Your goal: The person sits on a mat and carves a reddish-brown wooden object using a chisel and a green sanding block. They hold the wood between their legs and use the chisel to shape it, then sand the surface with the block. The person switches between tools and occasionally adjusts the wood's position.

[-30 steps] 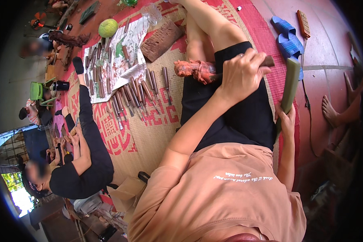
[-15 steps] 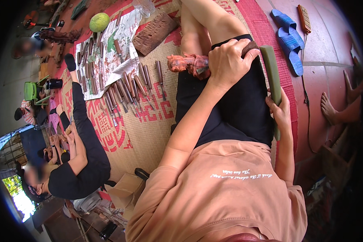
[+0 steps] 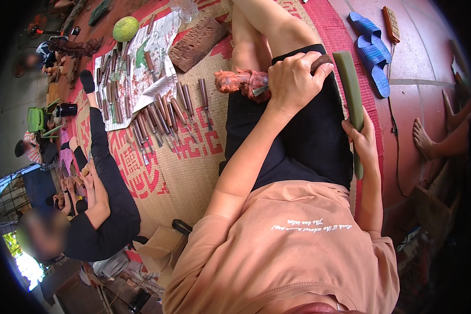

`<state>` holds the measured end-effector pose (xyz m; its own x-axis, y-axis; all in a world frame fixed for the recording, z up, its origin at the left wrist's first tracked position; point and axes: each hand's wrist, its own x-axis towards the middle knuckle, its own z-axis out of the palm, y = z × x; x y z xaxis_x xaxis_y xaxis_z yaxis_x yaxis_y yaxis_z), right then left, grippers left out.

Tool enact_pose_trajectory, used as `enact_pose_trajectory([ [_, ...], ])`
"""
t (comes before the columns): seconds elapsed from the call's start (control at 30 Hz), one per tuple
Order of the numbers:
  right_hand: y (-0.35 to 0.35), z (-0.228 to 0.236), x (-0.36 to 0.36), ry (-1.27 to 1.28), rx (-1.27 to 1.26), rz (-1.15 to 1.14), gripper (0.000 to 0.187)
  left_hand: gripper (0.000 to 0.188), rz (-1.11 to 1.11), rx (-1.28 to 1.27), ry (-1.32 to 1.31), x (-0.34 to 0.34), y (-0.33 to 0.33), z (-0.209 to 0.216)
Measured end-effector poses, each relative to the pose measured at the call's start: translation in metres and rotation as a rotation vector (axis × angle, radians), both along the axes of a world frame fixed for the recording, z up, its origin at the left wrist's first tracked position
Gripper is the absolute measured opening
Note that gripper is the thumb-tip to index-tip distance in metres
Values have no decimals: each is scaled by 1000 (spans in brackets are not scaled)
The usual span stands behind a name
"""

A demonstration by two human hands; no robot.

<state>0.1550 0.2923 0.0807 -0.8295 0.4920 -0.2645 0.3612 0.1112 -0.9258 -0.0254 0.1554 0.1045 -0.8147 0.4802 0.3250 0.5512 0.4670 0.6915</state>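
My left hand (image 3: 296,83) is wrapped round the brown wooden handle of a chisel (image 3: 322,63), over my thigh. The chisel's flat metal blade (image 3: 260,90) points left against a reddish carved wood piece (image 3: 240,82) lying across my legs. The fist hides the middle of the chisel and part of the carving. In my right hand (image 3: 363,137) is a long green bar-shaped mallet (image 3: 349,86), gripped near its lower part. Its upper end stands just right of the chisel handle's butt, with a small gap between them.
Several wood-handled chisels (image 3: 162,118) lie on the patterned mat (image 3: 193,172) and a white sheet (image 3: 165,52). Beyond are a pitted wooden block (image 3: 199,44) and a green round fruit (image 3: 125,29). Blue sandals (image 3: 372,57) and a power strip (image 3: 391,25) are at right; another person (image 3: 107,209) sits left.
The view has shifted slightly, and a little more of the chisel blade shows beside the carving. Both hands keep their holds, with the mallet still beside the chisel's butt.
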Motion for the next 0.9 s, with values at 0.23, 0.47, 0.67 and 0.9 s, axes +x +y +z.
enact_pose_trajectory([
  [0.23,1,8,-6,-30,-23,6,47,29,9,4,-19,0,-1,0],
  [0.47,4,10,-2,-70,37,38,53,28,5,-11,-30,1,-3,1],
  [0.67,0,14,-1,-116,-1,16,53,29,9,11,-25,2,-4,1],
  [0.9,0,10,0,-104,-4,8,54,32,-1,-19,-72,4,-6,5],
])
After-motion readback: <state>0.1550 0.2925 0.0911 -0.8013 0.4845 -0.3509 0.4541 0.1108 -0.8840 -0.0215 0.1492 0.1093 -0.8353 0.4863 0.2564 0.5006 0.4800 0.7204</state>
